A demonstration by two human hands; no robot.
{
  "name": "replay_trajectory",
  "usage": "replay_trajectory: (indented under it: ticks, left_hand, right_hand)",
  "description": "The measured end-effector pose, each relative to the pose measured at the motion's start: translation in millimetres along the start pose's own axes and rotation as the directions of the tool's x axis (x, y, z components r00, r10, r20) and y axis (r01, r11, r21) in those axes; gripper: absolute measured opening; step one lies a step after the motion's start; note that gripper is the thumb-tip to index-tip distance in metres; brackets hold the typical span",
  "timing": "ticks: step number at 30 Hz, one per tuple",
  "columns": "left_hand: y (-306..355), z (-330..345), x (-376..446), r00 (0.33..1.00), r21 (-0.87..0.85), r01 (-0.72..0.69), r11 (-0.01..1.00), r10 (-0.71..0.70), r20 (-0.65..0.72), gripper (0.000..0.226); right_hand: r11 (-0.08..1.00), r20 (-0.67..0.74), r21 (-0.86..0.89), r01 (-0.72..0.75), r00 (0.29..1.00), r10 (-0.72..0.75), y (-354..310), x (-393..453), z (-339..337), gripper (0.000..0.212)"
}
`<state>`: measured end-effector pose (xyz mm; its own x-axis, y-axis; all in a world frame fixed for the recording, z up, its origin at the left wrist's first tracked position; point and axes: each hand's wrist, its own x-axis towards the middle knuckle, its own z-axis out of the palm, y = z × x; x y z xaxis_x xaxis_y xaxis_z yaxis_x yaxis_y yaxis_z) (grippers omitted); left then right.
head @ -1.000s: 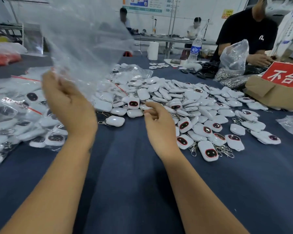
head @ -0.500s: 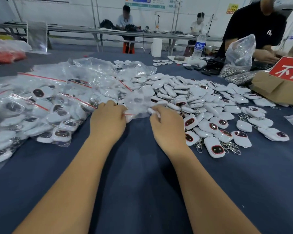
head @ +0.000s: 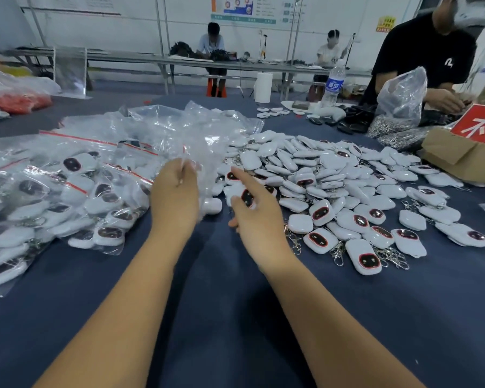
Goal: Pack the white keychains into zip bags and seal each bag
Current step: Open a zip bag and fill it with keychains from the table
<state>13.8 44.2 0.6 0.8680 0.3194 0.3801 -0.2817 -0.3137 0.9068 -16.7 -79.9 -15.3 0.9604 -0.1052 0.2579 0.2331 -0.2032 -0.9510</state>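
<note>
Keychains [head: 333, 189] lie heaped on the blue bench [head: 235, 317], just right of both hands. The left hand [head: 174, 197] pinches a clear zip bag [head: 199, 141]; the right hand [head: 252, 211] holds one white keychain [head: 247, 198], forefinger extended, beside the bag.

The left hand [head: 175, 196] hid its own fingertips and the part of the clear zip bag [head: 199, 152] they pinched, so the bag's mouth and whatever lay inside could not be made out, and the right hand [head: 256, 212] covered most of the keychain [head: 247, 198] it held, leaving only a dark patch of it showing. The red sign [head: 480, 127] and the cardboard box [head: 457, 155] were cut off by the right edge, the sign's characters only partly legible, and the filled bags [head: 53, 191] ran off the left edge. The wall posters [head: 242, 8] were too small to read
</note>
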Motion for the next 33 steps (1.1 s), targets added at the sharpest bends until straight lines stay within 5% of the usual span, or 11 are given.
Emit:
replay_trajectory:
  ticks: [5, 9, 13, 17, 20, 23, 26, 28, 30, 32, 33]
  left_hand:
    - [8, 16, -7, 0.978, -0.338, 0.203, 0.919, -0.171, 0.122, 0.029]
    - [-4, 8, -3, 0.999, -0.021, 0.028, 0.999, -0.028, -0.04, 0.032]
    - [-5, 6, 0, 0.986, 0.068, -0.068, 0.995, 0.056, 0.159, 0.025]
    - [-3, 13, -9, 0.956, 0.076, -0.084, 0.994, 0.058, 0.288, 0.033]
    - [-1, 13, -7, 0.971, -0.128, 0.166, 0.978, -0.14, 0.191, 0.043]
    - [3, 6, 4, 0.88, -0.557, 0.466, 0.687, -0.426, 0.211, 0.029]
    - [1, -6, 17, 0.862, -0.739, 0.372, 0.561, -0.505, 0.05, 0.027]
    - [3, -17, 19, 0.872, -0.598, 0.059, 0.799, -0.333, -0.36, 0.027]
    - [9, -27, 16, 0.744, -0.053, -0.205, 0.977, 0.12, -0.658, 0.03]
    - [6, -33, 16, 0.676, 0.373, -0.266, 0.889, 0.448, -0.585, 0.042]
    - [3, -32, 17, 0.748, 0.49, -0.247, 0.836, 0.486, -0.452, 0.046]
  right_hand:
    - [0.976, 0.016, -0.217, 0.031, 0.999, -0.028, -4, 12, 15, 0.04]
    - [0.971, -0.105, 0.174, -0.166, 0.977, 0.186, 0, 17, 9, 0.045]
    - [0.841, 0.081, 0.472, -0.264, 0.963, 0.256, 0, 19, -2, 0.041]
    - [0.846, 0.015, 0.469, -0.253, 0.96, 0.279, 3, 17, -5, 0.018]
    - [0.807, -0.085, 0.537, -0.247, 0.936, 0.343, 6, 17, -9, 0.012]
    - [0.752, -0.114, 0.613, -0.243, 0.914, 0.389, 9, 18, -15, 0.007]
    - [0.716, -0.091, 0.645, -0.266, 0.904, 0.417, 6, 18, -17, 0.008]
    - [0.711, -0.078, 0.649, -0.269, 0.907, 0.415, 4, 18, -19, 0.017]
    - [0.699, -0.054, 0.663, -0.268, 0.915, 0.401, 3, 18, -21, 0.03]
    - [0.68, -0.015, 0.68, -0.273, 0.922, 0.386, 3, 18, -23, 0.037]
    - [0.672, 0.006, 0.687, -0.278, 0.926, 0.377, 3, 18, -23, 0.039]
